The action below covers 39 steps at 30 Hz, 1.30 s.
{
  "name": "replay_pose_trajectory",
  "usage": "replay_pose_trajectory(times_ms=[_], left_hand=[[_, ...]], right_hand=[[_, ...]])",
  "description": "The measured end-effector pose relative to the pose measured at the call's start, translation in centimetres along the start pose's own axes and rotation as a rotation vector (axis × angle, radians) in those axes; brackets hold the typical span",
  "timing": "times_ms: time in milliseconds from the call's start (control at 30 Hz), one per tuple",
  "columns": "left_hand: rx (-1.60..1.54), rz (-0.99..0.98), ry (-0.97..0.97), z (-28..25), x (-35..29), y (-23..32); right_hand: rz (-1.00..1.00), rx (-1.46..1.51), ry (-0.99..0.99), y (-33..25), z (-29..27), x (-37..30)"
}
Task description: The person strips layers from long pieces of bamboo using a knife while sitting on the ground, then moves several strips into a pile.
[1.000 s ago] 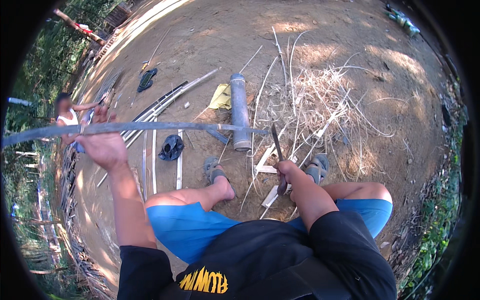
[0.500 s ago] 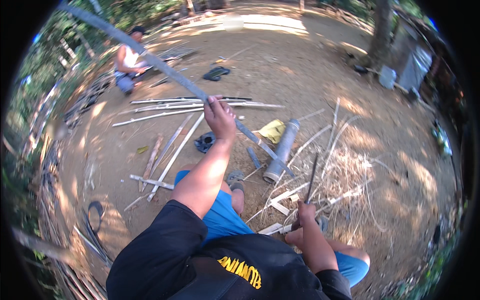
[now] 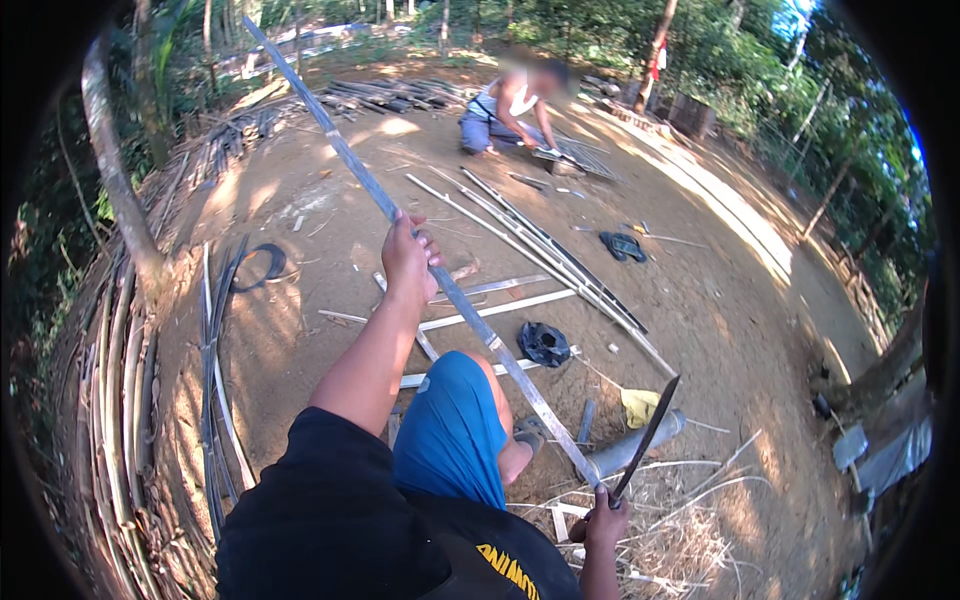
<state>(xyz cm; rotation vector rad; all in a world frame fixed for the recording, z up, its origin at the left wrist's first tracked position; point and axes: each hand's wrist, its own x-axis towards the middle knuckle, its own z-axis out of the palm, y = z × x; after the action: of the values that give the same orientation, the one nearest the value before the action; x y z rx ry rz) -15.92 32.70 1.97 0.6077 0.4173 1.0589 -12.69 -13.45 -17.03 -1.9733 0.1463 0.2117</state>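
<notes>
My left hand is closed around a long, flat grey bamboo strip with visible nodes. The strip slants from the upper left, over my bent knee, down to my right hand. My right hand grips a knife with a long dark blade pointing up and to the right; its handle is mostly inside my fist. The strip's lower end meets the right hand beside the blade's base; whether the thumb presses on it is hard to see. Just beyond lies a thick grey tube on the ground.
Pale shavings lie around the right hand. Several long poles and a black ring-shaped bundle lie ahead. A yellow piece rests by the tube. Another person crouches farther off. Stacked poles line the left.
My view has turned left. The strip's lower end has come to my right hand, which now has the knife tilted more to the right. Both hands keep their holds.
</notes>
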Motion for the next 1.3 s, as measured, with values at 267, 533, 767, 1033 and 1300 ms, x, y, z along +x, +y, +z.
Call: replay_pose_trajectory(times_ms=[267, 533, 767, 1033, 1300], left_hand=[[-0.145, -0.043, 0.09, -12.4, 3.8, 4.9], [-0.033, -0.553, -0.231, -14.1, -9.3, -2.6], [0.256, -0.169, 0.518, -17.2, -9.4, -6.3], [0.416, -0.144, 0.462, -26.0, -12.1, 0.6], [0.799, -0.08, 0.608, -38.2, -15.7, 10.5]], right_hand=[[0.09, 0.516, -0.483, -1.4, 1.8, -0.9], [0.253, 0.556, -0.771, -9.9, 8.4, -4.1], [-0.074, 0.083, -1.006, -12.8, 14.2, -7.0], [-0.052, 0.165, -0.874, -10.7, 11.5, -3.1], [0.069, 0.29, -0.792, -9.9, 11.4, -0.3]])
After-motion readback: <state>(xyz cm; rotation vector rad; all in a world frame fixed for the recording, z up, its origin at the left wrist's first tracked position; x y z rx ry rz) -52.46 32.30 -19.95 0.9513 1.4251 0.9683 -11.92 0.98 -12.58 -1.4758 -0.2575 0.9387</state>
